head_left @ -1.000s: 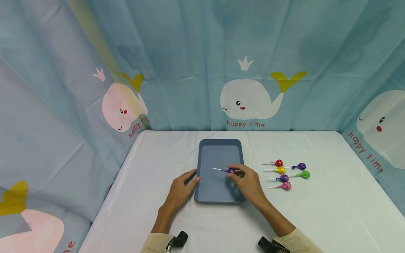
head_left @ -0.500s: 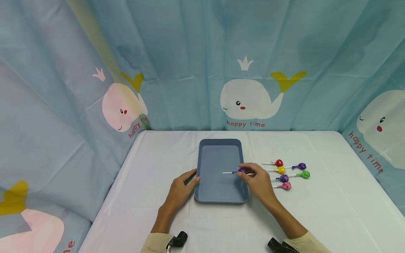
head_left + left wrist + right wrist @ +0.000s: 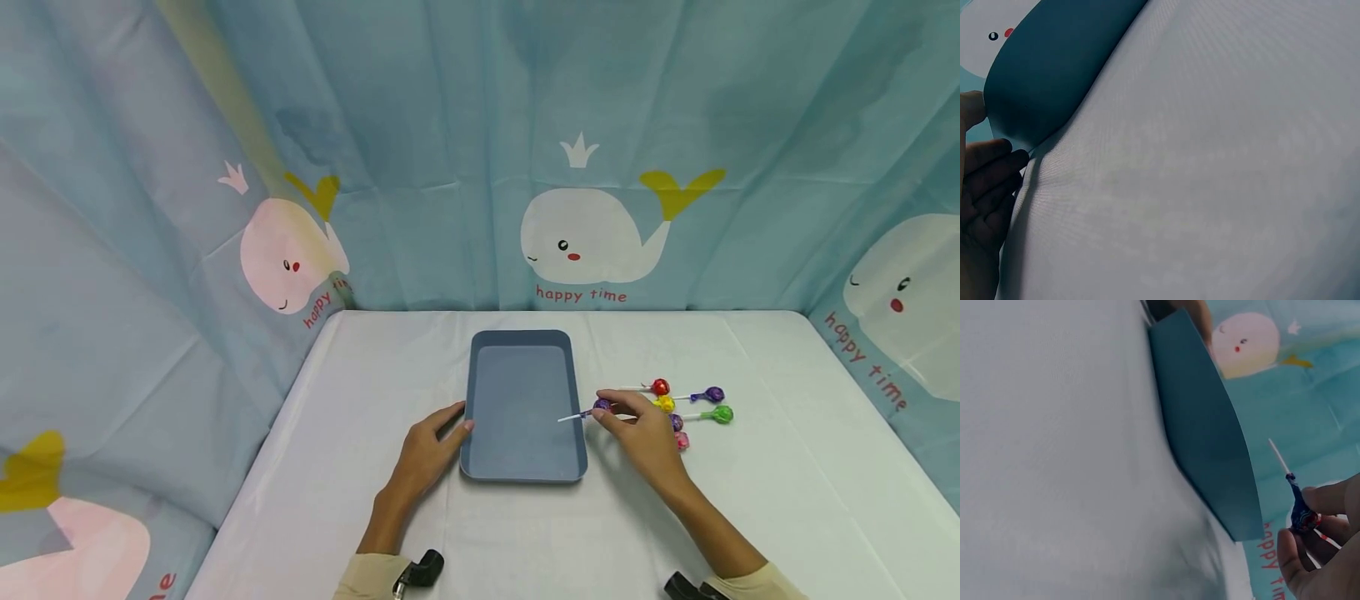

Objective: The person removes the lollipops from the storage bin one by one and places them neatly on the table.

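In my right hand I pinch a purple-wrapped lollipop by its candy end, above the tray's right rim. Its white stick points left over the tray; the right wrist view shows the wrapped lollipop between thumb and fingers. My left hand touches the left side of the blue-grey tray with relaxed fingers. Seen from the left wrist, the fingers lie against the tray's lower edge. Nothing lies inside the tray.
Right of the tray lie several lollipops: red, yellow, green, pink and two purple, one farther right. My right hand partly covers some. A whale-print curtain hangs behind the white-covered table.
My right hand has moved right with the purple lollipop, from over the tray's middle to its right rim. The left hand and tray have stayed in place.
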A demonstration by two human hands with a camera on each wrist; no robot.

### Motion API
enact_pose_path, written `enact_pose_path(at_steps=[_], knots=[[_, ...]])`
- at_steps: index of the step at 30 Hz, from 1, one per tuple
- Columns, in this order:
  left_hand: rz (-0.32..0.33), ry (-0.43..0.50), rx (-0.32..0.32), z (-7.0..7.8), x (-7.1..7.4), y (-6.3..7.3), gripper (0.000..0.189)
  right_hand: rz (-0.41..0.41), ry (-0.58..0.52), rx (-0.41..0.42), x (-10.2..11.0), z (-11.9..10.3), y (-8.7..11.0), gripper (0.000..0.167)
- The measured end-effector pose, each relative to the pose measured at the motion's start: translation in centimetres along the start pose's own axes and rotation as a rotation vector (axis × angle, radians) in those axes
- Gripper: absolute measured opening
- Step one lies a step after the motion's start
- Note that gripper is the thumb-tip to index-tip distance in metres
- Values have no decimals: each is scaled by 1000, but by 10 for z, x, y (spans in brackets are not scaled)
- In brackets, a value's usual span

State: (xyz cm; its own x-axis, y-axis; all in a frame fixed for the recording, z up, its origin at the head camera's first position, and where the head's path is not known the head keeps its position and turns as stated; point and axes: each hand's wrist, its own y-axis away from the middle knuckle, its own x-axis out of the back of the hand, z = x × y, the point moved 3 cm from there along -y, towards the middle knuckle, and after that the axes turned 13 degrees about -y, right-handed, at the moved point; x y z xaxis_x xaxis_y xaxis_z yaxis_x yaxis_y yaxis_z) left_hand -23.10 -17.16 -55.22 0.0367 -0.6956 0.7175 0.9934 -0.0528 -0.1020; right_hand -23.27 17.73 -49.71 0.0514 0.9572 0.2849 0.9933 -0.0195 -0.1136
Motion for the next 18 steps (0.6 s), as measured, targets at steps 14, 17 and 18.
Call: enact_pose_path(at_steps=[14, 17, 18], knots=[[5, -3, -2, -1, -1, 0, 58, 52, 25, -28, 31, 3, 8, 44], [7, -5, -2, -1, 0, 0, 58, 79, 47, -14, 38, 5, 10, 43], [8, -7, -1, -1, 0, 0, 58, 90, 55, -9, 40, 6, 10, 42]])
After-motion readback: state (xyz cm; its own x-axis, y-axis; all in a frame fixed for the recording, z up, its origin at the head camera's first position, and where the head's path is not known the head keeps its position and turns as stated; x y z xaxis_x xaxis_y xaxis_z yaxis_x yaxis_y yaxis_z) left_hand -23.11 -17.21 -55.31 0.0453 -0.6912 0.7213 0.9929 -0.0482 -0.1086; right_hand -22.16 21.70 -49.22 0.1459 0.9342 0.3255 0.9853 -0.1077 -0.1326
